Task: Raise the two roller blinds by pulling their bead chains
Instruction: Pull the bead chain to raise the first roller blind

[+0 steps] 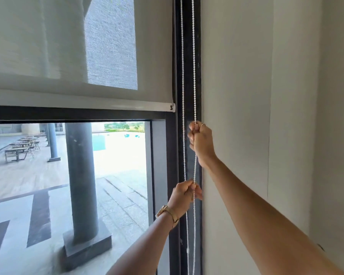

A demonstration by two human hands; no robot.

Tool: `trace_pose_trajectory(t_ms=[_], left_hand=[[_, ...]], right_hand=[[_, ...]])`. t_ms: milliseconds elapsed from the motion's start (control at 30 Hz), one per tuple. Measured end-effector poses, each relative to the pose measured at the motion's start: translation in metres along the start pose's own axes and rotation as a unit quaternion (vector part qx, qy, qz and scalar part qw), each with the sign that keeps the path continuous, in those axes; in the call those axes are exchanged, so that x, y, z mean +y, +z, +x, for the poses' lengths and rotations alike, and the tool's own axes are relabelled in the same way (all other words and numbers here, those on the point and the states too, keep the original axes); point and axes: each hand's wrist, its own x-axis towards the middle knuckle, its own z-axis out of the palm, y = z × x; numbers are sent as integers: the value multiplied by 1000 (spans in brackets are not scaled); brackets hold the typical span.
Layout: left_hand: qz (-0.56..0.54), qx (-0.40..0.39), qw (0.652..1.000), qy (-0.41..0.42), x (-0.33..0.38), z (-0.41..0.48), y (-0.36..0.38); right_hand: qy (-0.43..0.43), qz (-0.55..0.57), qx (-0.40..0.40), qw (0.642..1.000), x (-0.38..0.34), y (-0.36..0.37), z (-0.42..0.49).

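A pale grey roller blind [68,46] covers the upper part of the window, its white bottom bar [107,105] level with the frame's dark crossbar. A white bead chain [194,56] hangs in two strands along the black frame at the blind's right edge. My right hand [201,141] is fisted around the right strand, above my left hand. My left hand [184,193], with a gold watch on its wrist, is closed on the same right strand lower down; the left strand [184,151] runs past it. Only one blind is in view.
A white wall [266,96] stands immediately right of the chain. The black window frame [173,155] runs vertically beside my hands. Through the glass lie a paved terrace, a grey column [81,175] and several outdoor tables.
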Motion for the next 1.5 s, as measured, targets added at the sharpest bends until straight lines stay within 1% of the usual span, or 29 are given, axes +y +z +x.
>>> trace_pose_trajectory(t_ms=[67, 167, 267, 367, 467, 600, 733, 933, 1133, 1233, 1300, 1400, 1433, 1500], left_hand=[[3, -21, 1000, -17, 2, 2, -4], [14, -30, 999, -23, 9, 5, -13], [18, -27, 999, -29, 13, 4, -17], [-8, -14, 999, -41, 15, -2, -15], [-8, -14, 999, -46, 15, -5, -13], [5, -23, 998, -58, 19, -9, -10], [12, -29, 997, -65, 24, -18, -15], [24, -46, 996, -76, 30, -27, -31], [46, 2, 998, -52, 33, -32, -50], [110, 37, 993, -6, 39, -42, -67], [170, 56, 984, 21, 48, -53, -80], [255, 86, 961, 59, 66, -79, -103], [274, 97, 955, 68, 73, -88, -112], [303, 119, 942, 77, 89, -114, -131]], right_hand=[[-1, -2, 2, 1000, 2, 1, 0], [-10, -17, -13, 1000, 1, 5, 5], [-10, -9, -26, 1000, 2, 6, 5], [-4, 4, -34, 999, 4, 0, 6], [-6, -5, -47, 999, 5, -7, 3], [-3, -42, -63, 997, 4, -16, -3], [12, -120, -86, 989, 3, -20, -17], [31, -153, -93, 983, 4, -24, -33], [75, -191, -49, 977, 17, -33, -65], [78, -249, -10, 965, 20, -32, -88], [63, -292, 14, 954, 14, -27, -105], [5, -368, 53, 928, 0, -11, -131], [-8, -379, 68, 923, -4, -6, -138], [-14, -373, 75, 925, -17, 7, -154]])
